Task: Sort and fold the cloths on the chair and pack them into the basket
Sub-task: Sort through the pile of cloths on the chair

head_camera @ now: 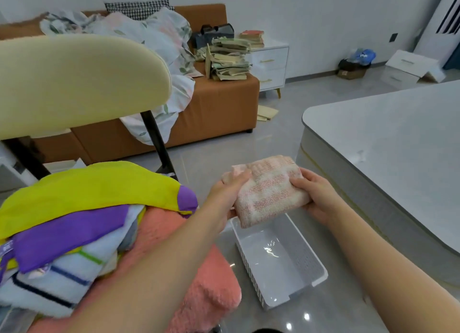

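Hands, left hand (227, 196) and right hand (315, 196), gripped 1 folded pink towel (268, 196) over the unfilled basket (281, 263); unfolded cloths (74, 223) remained piled on the chair (74, 84).

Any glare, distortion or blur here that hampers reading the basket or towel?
Head view: glare spots on the basket bottom and floor tiles; the wide lens bows the table edge and chair back; the towel, left hand and right hand look sharp.

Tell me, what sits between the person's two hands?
A folded pink striped towel, gripped by the left hand and the right hand, above the white basket; the head view shows it.
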Available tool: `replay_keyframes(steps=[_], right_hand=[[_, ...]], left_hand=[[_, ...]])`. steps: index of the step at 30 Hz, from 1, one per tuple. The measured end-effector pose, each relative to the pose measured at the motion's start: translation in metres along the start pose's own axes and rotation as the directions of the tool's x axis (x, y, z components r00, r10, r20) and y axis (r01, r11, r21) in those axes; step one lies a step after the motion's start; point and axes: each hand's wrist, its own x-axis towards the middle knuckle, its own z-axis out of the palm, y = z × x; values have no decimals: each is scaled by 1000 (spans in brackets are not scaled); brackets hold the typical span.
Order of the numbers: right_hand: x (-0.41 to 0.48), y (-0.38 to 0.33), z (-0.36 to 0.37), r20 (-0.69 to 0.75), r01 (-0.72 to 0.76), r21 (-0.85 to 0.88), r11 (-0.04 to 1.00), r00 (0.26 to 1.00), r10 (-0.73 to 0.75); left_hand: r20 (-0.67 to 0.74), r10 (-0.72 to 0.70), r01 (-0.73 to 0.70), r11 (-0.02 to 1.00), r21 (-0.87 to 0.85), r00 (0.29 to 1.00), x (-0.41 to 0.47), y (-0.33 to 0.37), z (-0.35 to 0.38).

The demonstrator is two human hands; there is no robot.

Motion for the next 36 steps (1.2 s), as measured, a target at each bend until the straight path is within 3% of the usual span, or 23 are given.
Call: replay_keyframes(steps=[4,7,11,14,17,22,25,29,33,36], right_hand=[[20,44,-40,-139,-108,-285,952,988,70],[39,83,-64,-202,-199,-583,788,975,97],[61,134,-86,-215,-285,-828,482,957,195],[76,167,-100,-233,-315,-903,293,930,284],[86,196,-108,-209,-273,-949,158,918,336],[93,242,-121,-131,-136,-991,-10,931,340],[97,265,-126,-123,-84,-989,-122,925,360],[105,290,-129,-110,-81,-993,-88,914,392],[110,312,-126,-63,17,-984,-176,896,441],[111,328,-119,-54,61,-975,-212,868,494]], left_hand=[[-121,-132,142,987,78,984,44,-47,19],[-226,-201,251,942,222,953,80,-94,25],[-281,-269,381,765,519,921,119,-148,38],[-261,-325,406,549,731,909,138,-182,53],[-195,-336,322,379,867,921,151,-212,59],[-71,-299,141,219,965,952,168,-252,64],[-1,-345,0,-2,1000,938,175,-268,70],[-19,-413,-118,-305,945,911,183,-292,73],[-40,-451,-180,-435,882,892,188,-312,62],[-71,-440,-153,-452,879,895,193,-323,51]])
